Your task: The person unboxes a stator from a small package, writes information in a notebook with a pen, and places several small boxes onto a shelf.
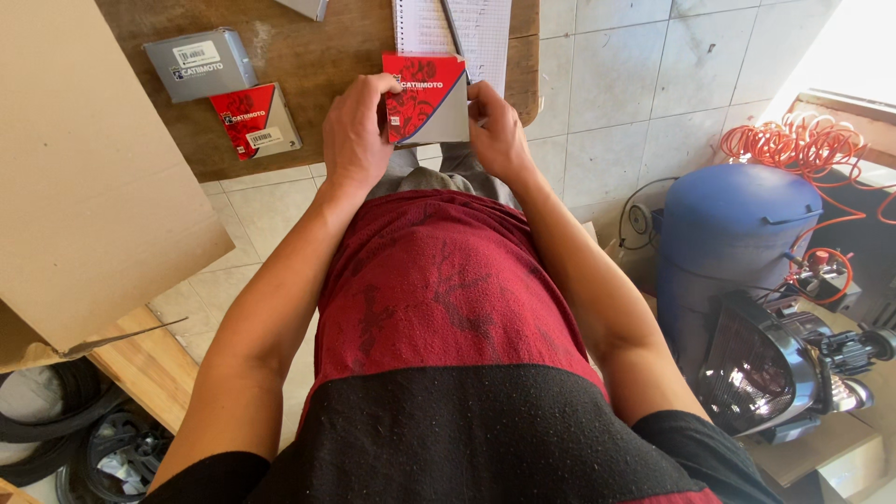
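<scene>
A small flat red-and-grey cardboard box [427, 99] is held upright between both hands just off the near edge of a brown wooden table [317, 65]. My left hand [355, 131] grips its left side, thumb on the front face. Fingers of my right hand [497, 131] close on its right edge. On the table to the left lie a matching red-and-grey box [255, 119] and a grey box [201, 63], both flat.
A spiral notebook with a pen [455, 26] lies behind the held box. A large cardboard carton [84, 177] fills the left. At right stand a blue air compressor tank [733, 233], a coiled orange hose [793, 145] and a headlamp unit [756, 369]. Tyres [56, 439] lie bottom left.
</scene>
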